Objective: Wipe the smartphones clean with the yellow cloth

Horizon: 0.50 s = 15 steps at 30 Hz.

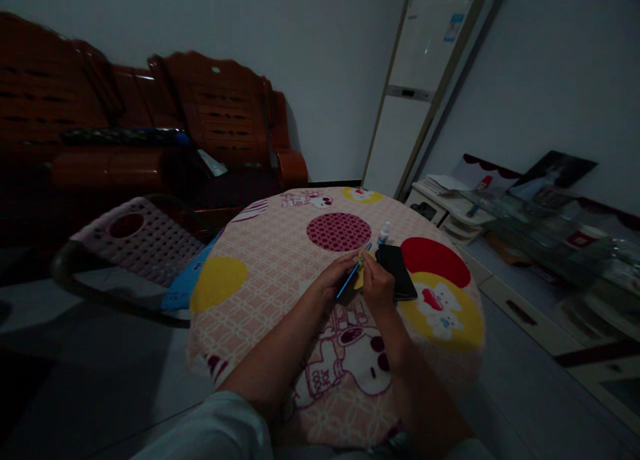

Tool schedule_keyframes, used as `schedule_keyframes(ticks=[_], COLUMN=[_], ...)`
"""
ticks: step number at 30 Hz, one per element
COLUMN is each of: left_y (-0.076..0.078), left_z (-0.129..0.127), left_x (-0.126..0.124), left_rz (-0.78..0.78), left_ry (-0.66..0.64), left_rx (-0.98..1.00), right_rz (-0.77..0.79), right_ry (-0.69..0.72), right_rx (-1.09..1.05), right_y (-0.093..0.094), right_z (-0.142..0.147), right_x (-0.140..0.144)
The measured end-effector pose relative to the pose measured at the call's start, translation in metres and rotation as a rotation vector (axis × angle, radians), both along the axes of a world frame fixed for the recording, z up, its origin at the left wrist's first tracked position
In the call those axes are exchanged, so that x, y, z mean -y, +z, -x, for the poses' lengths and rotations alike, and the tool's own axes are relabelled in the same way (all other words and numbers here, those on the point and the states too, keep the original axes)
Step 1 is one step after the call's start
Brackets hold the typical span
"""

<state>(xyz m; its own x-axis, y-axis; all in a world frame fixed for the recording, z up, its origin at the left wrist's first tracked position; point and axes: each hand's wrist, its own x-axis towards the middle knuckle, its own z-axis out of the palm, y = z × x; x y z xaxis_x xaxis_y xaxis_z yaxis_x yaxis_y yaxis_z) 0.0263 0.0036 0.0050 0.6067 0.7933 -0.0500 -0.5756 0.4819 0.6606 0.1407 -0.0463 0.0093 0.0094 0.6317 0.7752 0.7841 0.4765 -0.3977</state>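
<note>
Both of my hands meet over the cloth-covered round table. My left hand (336,274) is closed around a thin blue stick (345,287), like a pen or brush handle, which slants down towards me. My right hand (379,284) is closed on a small yellow piece (359,279), soft-looking like cloth, pressed against the stick's upper part. The fingertips are partly hidden and dim. Just right of my right hand lies a black flat case or notebook (399,271). Behind it stands a small white bottle (384,233) with a blue label.
A patterned tablecloth (275,280) covers the table. To the left stands a woven-back chair (145,237) with a blue cloth (187,280). A wooden sofa (220,113) lines the wall. On the right is a low cabinet (520,317) with a glass top and clutter.
</note>
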Motion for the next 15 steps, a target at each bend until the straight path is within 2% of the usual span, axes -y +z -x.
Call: schedule_keyframes(ticks=[3, 8, 11, 15], left_y=[-0.005, -0.005, -0.002, -0.001], left_z=[0.001, 0.006, 0.009, 0.014], left_x=[-0.002, -0.002, -0.002, -0.003], left_rz=[-0.076, -0.075, -0.061, -0.029], left_ry=[-0.022, -0.028, -0.013, -0.003], left_rx=[-0.044, -0.172, -0.2, -0.169], right_rz=[-0.036, -0.018, 0.013, 0.064], right_ry=[-0.056, -0.096, -0.063, 0.047], right_rx=[-0.044, -0.172, -0.215, -0.212], right_y=[0.005, 0.007, 0.005, 0.002], right_z=[-0.008, -0.017, -0.016, -0.007], right_x=[0.0, -0.002, -0.002, -0.001])
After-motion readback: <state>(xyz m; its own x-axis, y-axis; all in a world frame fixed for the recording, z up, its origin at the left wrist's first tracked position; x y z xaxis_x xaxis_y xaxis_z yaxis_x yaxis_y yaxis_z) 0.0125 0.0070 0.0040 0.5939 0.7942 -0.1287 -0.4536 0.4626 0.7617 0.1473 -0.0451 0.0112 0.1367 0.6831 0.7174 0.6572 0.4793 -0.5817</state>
